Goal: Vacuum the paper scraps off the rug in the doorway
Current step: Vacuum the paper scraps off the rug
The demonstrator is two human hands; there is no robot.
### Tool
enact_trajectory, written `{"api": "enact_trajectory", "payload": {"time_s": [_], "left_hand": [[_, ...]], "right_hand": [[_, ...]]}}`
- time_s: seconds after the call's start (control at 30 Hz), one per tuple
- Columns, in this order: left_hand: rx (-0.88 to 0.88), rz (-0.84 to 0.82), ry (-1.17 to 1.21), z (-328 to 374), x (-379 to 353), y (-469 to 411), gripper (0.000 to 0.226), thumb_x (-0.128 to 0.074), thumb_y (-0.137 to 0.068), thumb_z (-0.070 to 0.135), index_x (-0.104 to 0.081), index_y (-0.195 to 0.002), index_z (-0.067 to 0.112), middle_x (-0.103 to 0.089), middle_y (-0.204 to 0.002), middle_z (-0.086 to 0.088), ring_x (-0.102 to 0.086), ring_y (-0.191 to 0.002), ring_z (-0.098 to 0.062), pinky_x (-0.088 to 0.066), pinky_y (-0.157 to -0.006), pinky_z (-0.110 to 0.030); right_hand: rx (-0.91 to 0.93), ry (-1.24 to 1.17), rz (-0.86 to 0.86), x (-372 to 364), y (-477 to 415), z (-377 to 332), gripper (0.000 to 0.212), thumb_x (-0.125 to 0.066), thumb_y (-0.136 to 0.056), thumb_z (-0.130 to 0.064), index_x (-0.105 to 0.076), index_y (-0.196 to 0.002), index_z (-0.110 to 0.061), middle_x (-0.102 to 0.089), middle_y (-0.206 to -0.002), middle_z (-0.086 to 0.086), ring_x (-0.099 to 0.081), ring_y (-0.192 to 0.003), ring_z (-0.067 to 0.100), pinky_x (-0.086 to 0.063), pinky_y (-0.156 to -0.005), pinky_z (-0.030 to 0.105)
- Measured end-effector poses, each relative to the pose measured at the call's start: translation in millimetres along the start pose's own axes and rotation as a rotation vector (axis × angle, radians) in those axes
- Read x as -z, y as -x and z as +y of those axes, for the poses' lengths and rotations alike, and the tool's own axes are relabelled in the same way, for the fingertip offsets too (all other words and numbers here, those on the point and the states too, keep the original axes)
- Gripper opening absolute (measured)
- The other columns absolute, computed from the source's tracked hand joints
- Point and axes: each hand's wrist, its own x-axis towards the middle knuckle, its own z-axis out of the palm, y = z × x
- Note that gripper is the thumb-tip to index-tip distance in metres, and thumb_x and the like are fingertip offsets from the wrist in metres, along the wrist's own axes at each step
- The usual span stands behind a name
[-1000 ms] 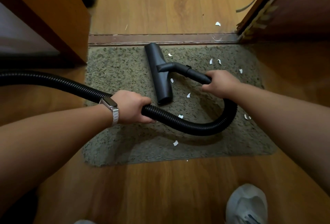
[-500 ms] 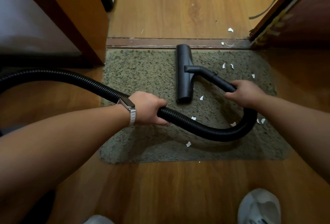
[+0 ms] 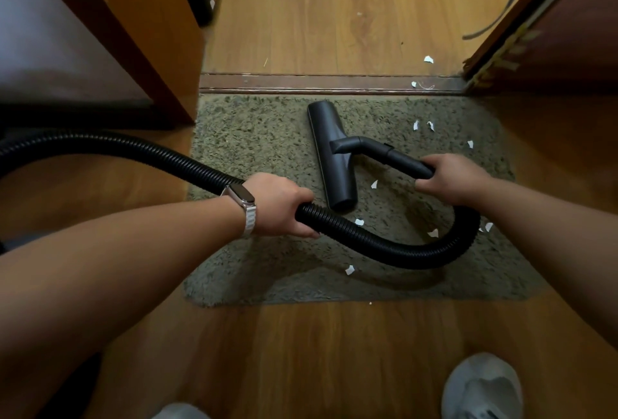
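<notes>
A grey-green shaggy rug (image 3: 254,137) lies in the doorway. A black vacuum floor nozzle (image 3: 331,154) rests on it, lengthwise toward the threshold. My right hand (image 3: 451,179) grips the nozzle's black handle tube. My left hand (image 3: 277,204), with a watch on the wrist, grips the black ribbed hose (image 3: 394,248), which loops under both hands and runs off to the left. Several white paper scraps (image 3: 349,270) lie on the rug to the right of and below the nozzle. Two more scraps (image 3: 428,59) lie at the threshold and beyond it.
A wooden threshold strip (image 3: 301,82) borders the rug's far edge. A wooden cabinet corner (image 3: 160,50) stands at the left, a dark door and frame (image 3: 535,34) at the right. My grey shoe (image 3: 481,385) is on the wood floor at the bottom right.
The nozzle has swept rightward across the rug's middle and its far end now tilts left. Scraps that lay just right of it a second ago are gone. Both hands kept their grips.
</notes>
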Motion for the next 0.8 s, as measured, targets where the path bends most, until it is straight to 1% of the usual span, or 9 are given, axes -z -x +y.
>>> {"api": "enact_trajectory", "payload": {"time_s": [0.07, 0.2, 0.3, 0.37, 0.47, 0.53, 0.63, 0.73, 0.8], "left_hand": [[-0.004, 0.006, 0.001, 2, 0, -4, 0.058, -0.042, -0.073, 0.086, -0.045, -0.082, 0.029, -0.063, -0.080, 0.006, -0.063, -0.073, -0.020, -0.043, -0.057, -0.028], [-0.011, 0.038, -0.003, 5, 5, -9, 0.056, -0.043, -0.074, 0.085, -0.043, -0.081, 0.029, -0.062, -0.080, 0.007, -0.063, -0.075, -0.020, -0.047, -0.060, -0.030], [-0.003, 0.052, 0.000, 11, 10, -10, 0.058, -0.045, -0.075, 0.084, -0.050, -0.085, 0.027, -0.063, -0.081, 0.006, -0.063, -0.077, -0.022, -0.047, -0.060, -0.030], [-0.015, 0.053, -0.002, 17, 11, -11, 0.061, -0.045, -0.075, 0.084, -0.054, -0.090, 0.026, -0.063, -0.081, 0.005, -0.063, -0.077, -0.021, -0.049, -0.062, -0.030], [-0.054, 0.028, 0.009, 28, 12, -11, 0.058, -0.043, -0.075, 0.085, -0.047, -0.085, 0.028, -0.061, -0.079, 0.007, -0.063, -0.076, -0.020, -0.049, -0.061, -0.030], [-0.081, -0.001, 0.019, 35, 12, -9, 0.054, -0.044, -0.076, 0.084, -0.042, -0.083, 0.030, -0.058, -0.078, 0.008, -0.063, -0.076, -0.020, -0.043, -0.058, -0.028], [-0.117, -0.010, 0.007, 42, 15, -4, 0.056, -0.044, -0.075, 0.085, -0.042, -0.082, 0.029, -0.062, -0.082, 0.007, -0.062, -0.075, -0.020, -0.038, -0.056, -0.028], [-0.118, -0.021, -0.009, 42, 24, -4, 0.054, -0.046, -0.077, 0.083, -0.043, -0.083, 0.029, -0.062, -0.079, 0.007, -0.060, -0.071, -0.019, -0.039, -0.056, -0.027], [-0.101, -0.009, -0.018, 45, 27, -5, 0.053, -0.046, -0.078, 0.081, -0.045, -0.083, 0.029, -0.062, -0.079, 0.007, -0.061, -0.071, -0.018, -0.043, -0.057, -0.027]], "right_hand": [[-0.019, -0.012, -0.002, 2, 4, 8, 0.018, -0.066, -0.084, -0.037, -0.062, -0.101, -0.034, -0.063, -0.078, -0.005, -0.059, -0.069, 0.014, -0.043, -0.060, 0.029], [-0.048, -0.033, 0.029, 13, 8, 17, 0.015, -0.066, -0.085, -0.035, -0.063, -0.097, -0.027, -0.063, -0.077, -0.001, -0.059, -0.067, 0.015, -0.042, -0.056, 0.028], [-0.027, 0.016, 0.017, 30, 13, 13, 0.013, -0.067, -0.084, -0.033, -0.061, -0.095, -0.028, -0.062, -0.077, -0.001, -0.057, -0.068, 0.014, -0.039, -0.055, 0.028], [0.009, 0.075, -0.005, 38, 16, 9, 0.013, -0.067, -0.084, -0.034, -0.062, -0.094, -0.028, -0.061, -0.077, -0.002, -0.056, -0.069, 0.014, -0.038, -0.054, 0.027], [0.049, 0.152, -0.054, 36, 24, 8, 0.014, -0.066, -0.083, -0.036, -0.062, -0.094, -0.029, -0.061, -0.078, -0.005, -0.057, -0.072, 0.015, -0.038, -0.055, 0.027], [0.058, 0.168, -0.074, 29, 31, 10, 0.014, -0.065, -0.084, -0.037, -0.062, -0.095, -0.030, -0.061, -0.079, -0.006, -0.058, -0.072, 0.014, -0.040, -0.057, 0.028], [0.066, 0.227, -0.083, 21, 39, 14, 0.012, -0.063, -0.086, -0.035, -0.059, -0.094, -0.028, -0.059, -0.076, -0.006, -0.054, -0.066, 0.010, -0.037, -0.053, 0.028], [0.054, 0.244, -0.082, 21, 40, 18, 0.013, -0.063, -0.087, -0.037, -0.057, -0.094, -0.027, -0.058, -0.076, -0.005, -0.054, -0.065, 0.011, -0.035, -0.051, 0.028], [0.061, 0.238, -0.068, 24, 38, 19, 0.015, -0.063, -0.087, -0.038, -0.057, -0.095, -0.026, -0.060, -0.075, -0.004, -0.057, -0.065, 0.012, -0.035, -0.051, 0.027]]}}
